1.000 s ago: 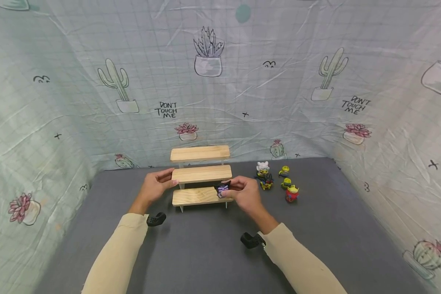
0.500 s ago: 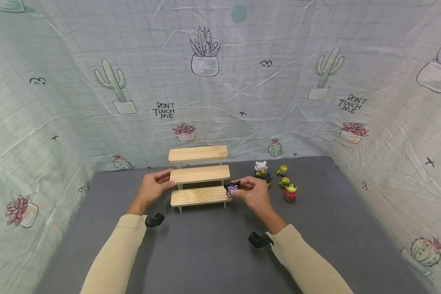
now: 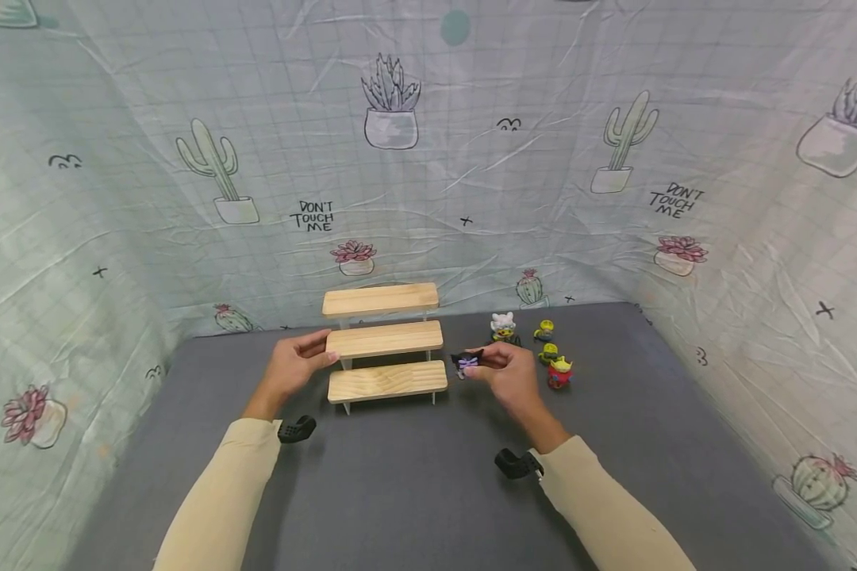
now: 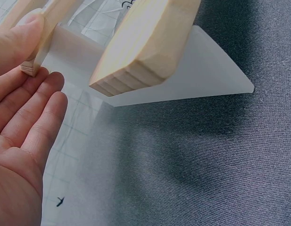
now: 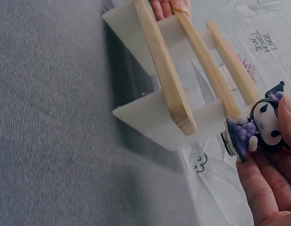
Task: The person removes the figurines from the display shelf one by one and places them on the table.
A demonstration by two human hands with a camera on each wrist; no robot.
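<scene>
A three-tier display stand with pale wooden boards [image 3: 387, 381] and white side supports [image 4: 202, 70] stands on the grey tabletop. My left hand [image 3: 293, 369] pinches the left end of its middle board [image 3: 386, 339], thumb on top and fingers beneath. In my right hand [image 3: 513, 379], thumb and fingers pinch a small black-and-purple figurine [image 5: 263, 127] with a white face and a pointed black hood. This figurine is held off the table, just right of the stand and apart from its boards. Its back is hidden by the fingers.
Several small figurines stand right of the stand: a white-hooded one [image 3: 503, 325], yellow ones [image 3: 544, 331], and a red one with a yellow-green head [image 3: 560, 373]. A dark figurine is partly hidden behind my right hand. A printed cloth [image 3: 428, 174] encloses the back and sides.
My right hand has moved right with the figurine, from over the lowest board to beside the stand. The left hand keeps its hold on the middle board. The head view has shifted slightly.
</scene>
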